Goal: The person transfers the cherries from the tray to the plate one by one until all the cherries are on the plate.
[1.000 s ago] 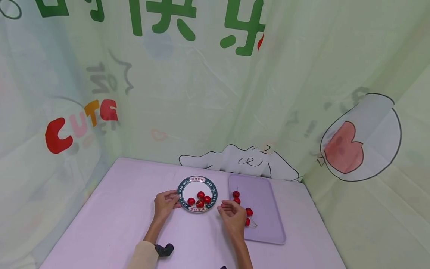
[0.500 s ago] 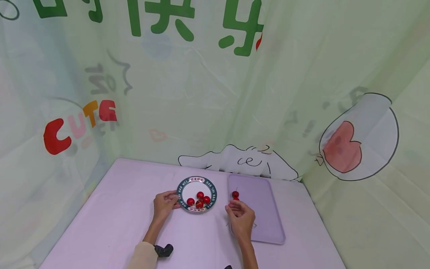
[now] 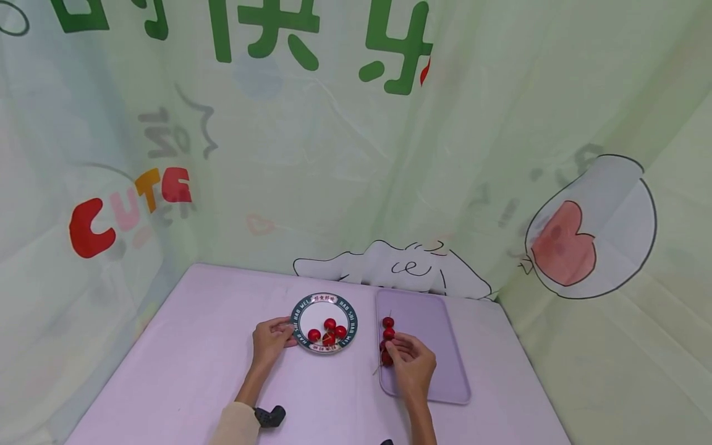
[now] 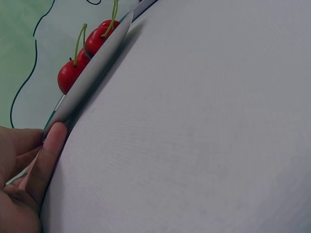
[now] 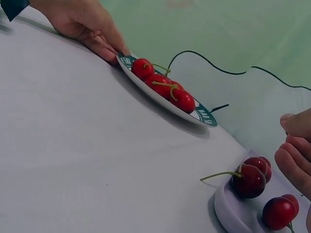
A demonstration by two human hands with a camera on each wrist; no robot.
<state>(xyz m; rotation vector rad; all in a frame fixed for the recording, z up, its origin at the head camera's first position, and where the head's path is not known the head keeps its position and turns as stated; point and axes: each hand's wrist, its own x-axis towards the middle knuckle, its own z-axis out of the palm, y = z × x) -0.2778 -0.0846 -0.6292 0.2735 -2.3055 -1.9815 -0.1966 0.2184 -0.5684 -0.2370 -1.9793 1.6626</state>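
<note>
My left hand [image 3: 271,340] pinches the left rim of a round plate [image 3: 311,316] with a dark green lettered border. Thumb and fingers meet at that edge in the left wrist view. Several red cherries [image 3: 329,338] with green stems lie on the plate. Over the left part of a lilac tray [image 3: 436,346] is my right hand [image 3: 414,368], its fingers loosely bent and nothing seen held. Dark red cherries [image 3: 387,358] lie along the tray's left side by its fingertips. In the right wrist view, the right hand [image 5: 297,150] hovers above the tray cherries [image 5: 250,180]. Part of the tray is hidden behind it.
The table's pale cloth [image 3: 328,402] extends in front of the plate and tray. A printed curtain [image 3: 334,154] hangs behind and along both sides. A black wrist device [image 3: 271,416] sits at my left sleeve [image 3: 238,423].
My right hand has moved right, from between plate and tray to over the tray. Cherries at the tray's left edge now show, while others fall behind the hand. My left hand stays at the plate.
</note>
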